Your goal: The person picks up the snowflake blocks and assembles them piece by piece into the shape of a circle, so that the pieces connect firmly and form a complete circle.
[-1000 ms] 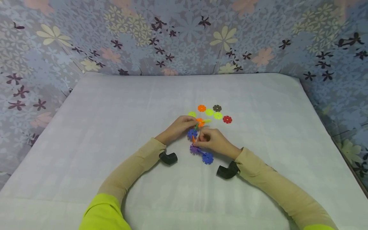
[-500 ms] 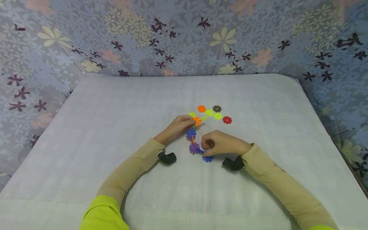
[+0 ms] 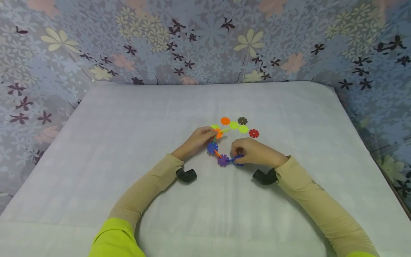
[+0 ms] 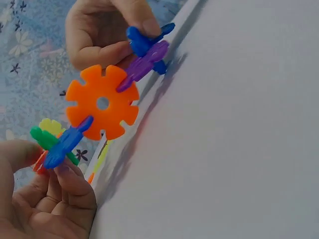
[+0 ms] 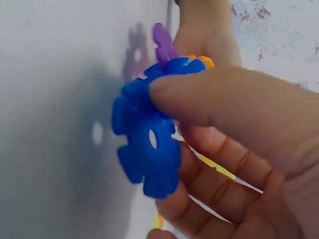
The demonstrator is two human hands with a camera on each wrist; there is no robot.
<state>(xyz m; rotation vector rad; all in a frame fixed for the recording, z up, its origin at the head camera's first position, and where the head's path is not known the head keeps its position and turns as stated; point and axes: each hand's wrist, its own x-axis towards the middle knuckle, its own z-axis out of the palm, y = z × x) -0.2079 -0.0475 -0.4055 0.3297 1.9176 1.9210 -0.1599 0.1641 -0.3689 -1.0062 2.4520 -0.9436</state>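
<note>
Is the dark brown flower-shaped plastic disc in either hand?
No, the dark brown flower-shaped plastic disc lies on the white surface, apart from the left hand and the right hand.

Behind the left hand (image 3: 198,140), the forearm is covered by a creased tan sleeve (image 3: 146,189), met higher up by a vivid lime-green sleeve (image 3: 117,239). Behind the right hand (image 3: 255,151), a matching tan sleeve (image 3: 324,207) is worn, marked along its outer side by a small dark patch (image 3: 318,185), with a lime-green edge (image 3: 361,254) shown farther up. Beside each cuff, a black, elbow-shaped fitting is seen, one near the left hand (image 3: 187,176), one near the right (image 3: 265,177).
</note>
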